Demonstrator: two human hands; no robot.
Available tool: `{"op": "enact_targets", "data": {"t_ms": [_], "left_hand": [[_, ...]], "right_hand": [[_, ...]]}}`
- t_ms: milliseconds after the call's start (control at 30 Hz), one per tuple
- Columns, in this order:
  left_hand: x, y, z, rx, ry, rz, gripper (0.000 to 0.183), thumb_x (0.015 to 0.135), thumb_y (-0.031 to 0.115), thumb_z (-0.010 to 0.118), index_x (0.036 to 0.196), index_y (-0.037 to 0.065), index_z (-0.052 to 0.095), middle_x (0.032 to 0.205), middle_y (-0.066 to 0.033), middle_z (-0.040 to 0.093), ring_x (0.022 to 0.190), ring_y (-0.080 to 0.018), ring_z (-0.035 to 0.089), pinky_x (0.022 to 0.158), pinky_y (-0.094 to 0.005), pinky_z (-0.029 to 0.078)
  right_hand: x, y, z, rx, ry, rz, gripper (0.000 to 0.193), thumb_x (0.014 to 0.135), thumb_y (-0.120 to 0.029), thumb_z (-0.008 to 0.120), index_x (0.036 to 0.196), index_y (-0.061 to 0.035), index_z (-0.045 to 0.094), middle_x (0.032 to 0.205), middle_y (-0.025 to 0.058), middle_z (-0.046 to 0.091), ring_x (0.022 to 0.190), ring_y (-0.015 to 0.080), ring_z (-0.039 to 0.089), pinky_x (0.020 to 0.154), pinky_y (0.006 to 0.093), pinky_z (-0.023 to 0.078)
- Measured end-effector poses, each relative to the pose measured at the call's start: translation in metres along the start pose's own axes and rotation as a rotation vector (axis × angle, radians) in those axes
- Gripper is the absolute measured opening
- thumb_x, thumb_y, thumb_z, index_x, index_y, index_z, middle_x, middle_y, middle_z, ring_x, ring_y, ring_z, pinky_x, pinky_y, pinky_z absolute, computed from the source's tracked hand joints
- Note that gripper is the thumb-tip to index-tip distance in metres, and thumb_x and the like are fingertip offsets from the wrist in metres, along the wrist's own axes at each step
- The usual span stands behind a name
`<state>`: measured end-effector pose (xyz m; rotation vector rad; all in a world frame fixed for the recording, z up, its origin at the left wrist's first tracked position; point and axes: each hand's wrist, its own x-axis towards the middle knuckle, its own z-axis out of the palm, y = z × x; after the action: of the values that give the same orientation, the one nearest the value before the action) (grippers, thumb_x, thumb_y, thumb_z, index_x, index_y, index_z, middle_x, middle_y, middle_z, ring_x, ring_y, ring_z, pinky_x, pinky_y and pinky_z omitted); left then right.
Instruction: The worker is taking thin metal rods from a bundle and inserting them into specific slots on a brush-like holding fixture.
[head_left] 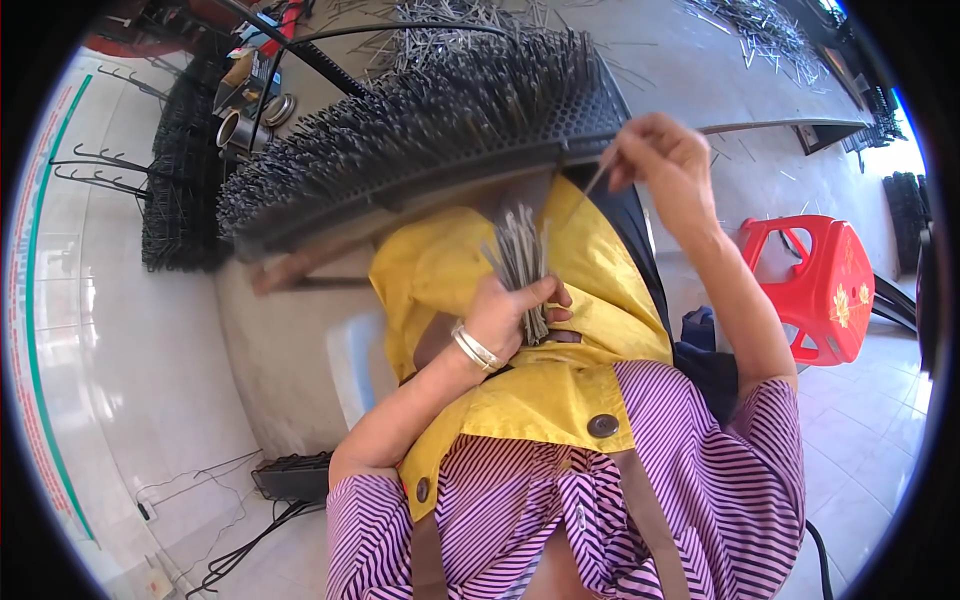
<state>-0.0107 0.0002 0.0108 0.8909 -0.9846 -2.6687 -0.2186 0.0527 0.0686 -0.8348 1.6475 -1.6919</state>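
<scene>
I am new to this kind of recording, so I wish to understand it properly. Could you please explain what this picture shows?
There is no robot here: a person works with two bare hands. The camera is worn on the person's head and looks down; its wide fisheye lens bends straight edges. The left hand, with bracelets at the wrist, holds a bundle of thin grey strips above a yellow apron. The right hand, slightly blurred, seems to pinch a single strip. In front is a black board with holes, densely filled with upright dark pieces. Beyond it, more strips lie loose on a grey table.
</scene>
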Motion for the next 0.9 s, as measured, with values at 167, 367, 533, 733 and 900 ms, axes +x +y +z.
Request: {"op": "enact_targets", "data": {"t_ms": [167,367,533,733,900], "left_hand": [[-0.003,-0.007,-0.003,0.119,-0.109,0.007,0.017,0.081,0.014,0.054,0.090,-0.001,0.054,0.083,-0.0098,0.057,0.076,-0.0187,0.057,0.070,-0.0311,0.049],[-0.006,-0.004,0.002,0.294,-0.080,0.023,0.019,0.083,0.016,0.051,0.086,-0.002,0.055,0.079,-0.0097,0.058,0.079,-0.0180,0.057,0.071,-0.0286,0.047],[-0.004,-0.005,-0.001,0.273,-0.120,0.077,0.017,0.083,0.015,0.051,0.080,-0.002,0.054,0.076,-0.0095,0.058,0.075,-0.0180,0.057,0.070,-0.0284,0.046],[-0.003,-0.010,-0.004,0.258,-0.116,0.076,0.015,0.082,0.013,0.050,0.080,-0.001,0.054,0.073,-0.0083,0.056,0.074,-0.0185,0.056,0.070,-0.0294,0.046],[-0.005,-0.009,0.001,0.176,-0.125,0.094,0.013,0.083,0.012,0.050,0.082,-0.001,0.053,0.072,-0.0071,0.055,0.074,-0.0191,0.056,0.070,-0.0307,0.046]], "right_hand": [[0.036,0.002,-0.004,-0.218,0.285,-0.320,0.007,0.082,-0.004,0.048,0.083,0.0034,0.050,0.071,0.0095,0.059,0.057,0.0104,0.054,0.054,0.0203,0.046],[0.058,0.005,0.010,-0.329,0.326,-0.622,0.005,0.081,-0.002,0.049,0.083,0.0013,0.051,0.070,0.0066,0.060,0.060,0.0088,0.056,0.056,0.0187,0.045],[0.074,0.002,0.009,-0.585,0.041,-0.883,0.008,0.078,-0.002,0.050,0.085,0.0015,0.051,0.066,0.0091,0.058,0.057,0.0121,0.056,0.054,0.0224,0.044],[0.084,-0.011,0.014,-0.691,-0.214,-0.683,0.007,0.076,-0.005,0.049,0.079,-0.0008,0.054,0.060,0.0118,0.054,0.054,0.0181,0.054,0.053,0.0269,0.043],[0.093,-0.008,0.018,-0.919,-0.107,-0.718,0.007,0.071,-0.006,0.051,0.075,-0.0001,0.054,0.059,0.0161,0.051,0.053,0.0250,0.052,0.053,0.0309,0.042]]}}
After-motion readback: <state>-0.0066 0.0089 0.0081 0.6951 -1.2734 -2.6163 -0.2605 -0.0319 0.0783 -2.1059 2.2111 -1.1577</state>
